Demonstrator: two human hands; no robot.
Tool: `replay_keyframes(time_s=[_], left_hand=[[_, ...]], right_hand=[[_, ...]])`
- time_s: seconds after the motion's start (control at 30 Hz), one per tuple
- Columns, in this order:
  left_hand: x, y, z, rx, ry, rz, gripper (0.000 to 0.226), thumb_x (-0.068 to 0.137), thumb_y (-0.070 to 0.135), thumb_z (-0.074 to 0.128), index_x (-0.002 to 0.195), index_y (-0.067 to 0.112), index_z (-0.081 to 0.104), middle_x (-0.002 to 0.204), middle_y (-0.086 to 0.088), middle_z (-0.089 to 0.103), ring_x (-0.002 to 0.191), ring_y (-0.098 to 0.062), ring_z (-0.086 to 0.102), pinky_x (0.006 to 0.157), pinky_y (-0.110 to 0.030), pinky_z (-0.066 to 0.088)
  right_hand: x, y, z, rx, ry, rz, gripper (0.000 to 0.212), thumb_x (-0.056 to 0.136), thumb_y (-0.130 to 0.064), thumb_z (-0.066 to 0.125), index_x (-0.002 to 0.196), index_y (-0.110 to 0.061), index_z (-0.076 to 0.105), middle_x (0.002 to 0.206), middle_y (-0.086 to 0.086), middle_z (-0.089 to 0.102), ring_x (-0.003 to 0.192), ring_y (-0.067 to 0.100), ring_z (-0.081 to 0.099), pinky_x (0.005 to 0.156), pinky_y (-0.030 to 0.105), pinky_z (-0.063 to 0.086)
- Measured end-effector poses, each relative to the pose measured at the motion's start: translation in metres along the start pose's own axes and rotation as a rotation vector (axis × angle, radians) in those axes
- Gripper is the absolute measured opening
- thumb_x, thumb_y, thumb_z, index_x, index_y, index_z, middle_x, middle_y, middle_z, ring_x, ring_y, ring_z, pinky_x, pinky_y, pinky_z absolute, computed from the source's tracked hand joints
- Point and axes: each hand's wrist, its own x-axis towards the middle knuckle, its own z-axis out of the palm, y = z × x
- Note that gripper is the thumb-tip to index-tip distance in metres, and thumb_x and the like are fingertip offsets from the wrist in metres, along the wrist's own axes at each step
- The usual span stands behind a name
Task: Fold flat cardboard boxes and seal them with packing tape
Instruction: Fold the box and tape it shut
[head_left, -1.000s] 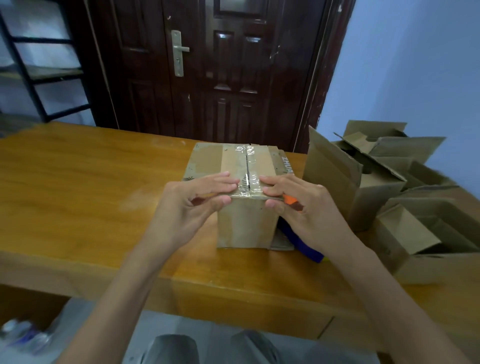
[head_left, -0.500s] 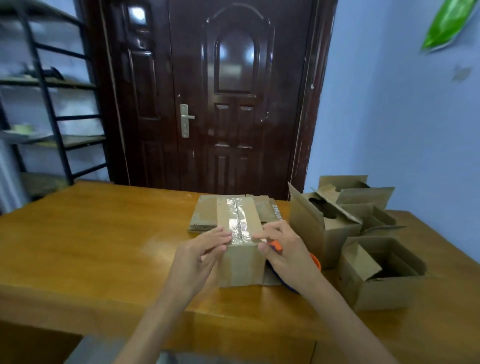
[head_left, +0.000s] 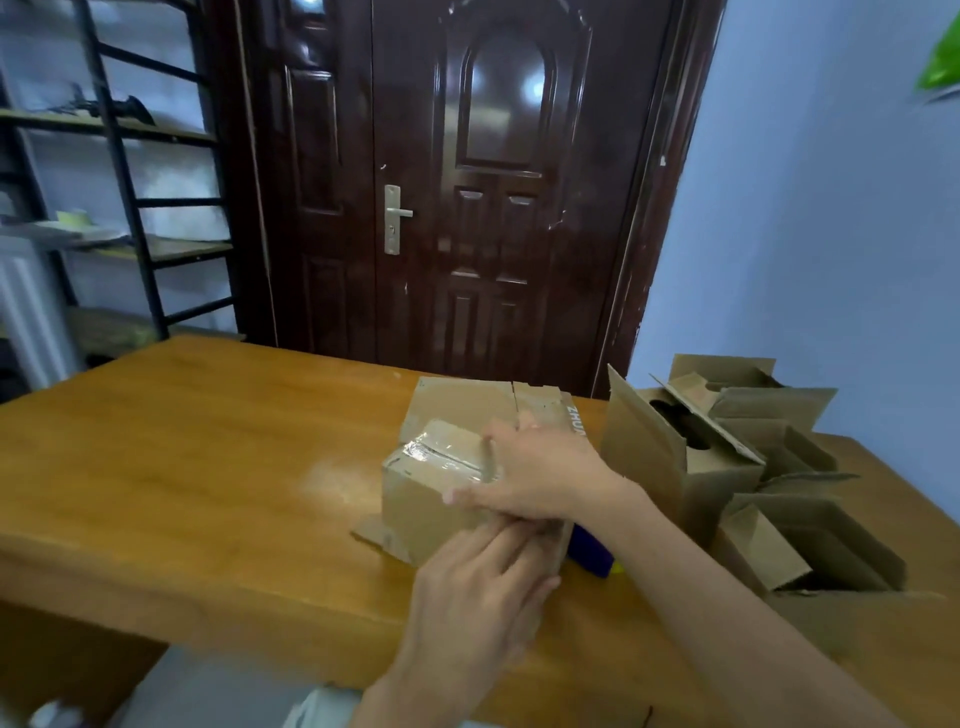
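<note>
your right hand (head_left: 540, 473) lies flat on the taped box (head_left: 441, 488) at centre frame, left hand (head_left: 483, 587) presses its side; judged sealing done, next set it aside.

Both forearms are bare up to the lower edge of the frame, with no sleeves, gloves, rings or watch showing on the left hand (head_left: 480, 592) or the right hand (head_left: 540, 475), and grey clothing shows at bottom centre.
</note>
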Motion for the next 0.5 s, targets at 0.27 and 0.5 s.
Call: replay_keyframes(time_s=[0.27,0.5], left_hand=[[-0.002,-0.041,-0.050,-0.180,0.048,0.034,0.031,0.089,0.001,0.060,0.110,0.011,0.081,0.127,0.002,0.074,0.127,-0.016,0.064,0.102,-0.046,0.052],[0.038,-0.153,-0.091,-0.222,-0.405,-0.227,0.040,0.106,0.053,0.046,0.140,0.043,0.063,0.160,0.022,0.044,0.150,-0.002,0.037,0.119,-0.050,0.039]], right_hand=[[0.052,0.001,-0.022,0.000,-0.168,-0.326,0.084,0.079,-0.076,0.071,0.151,-0.046,0.041,0.139,-0.006,0.052,0.126,0.016,0.047,0.104,0.035,0.042],[0.034,0.041,-0.025,0.387,-0.147,-0.309,0.068,0.093,-0.062,0.067,0.153,-0.047,0.040,0.158,-0.023,0.039,0.141,0.000,0.037,0.119,0.033,0.034]])
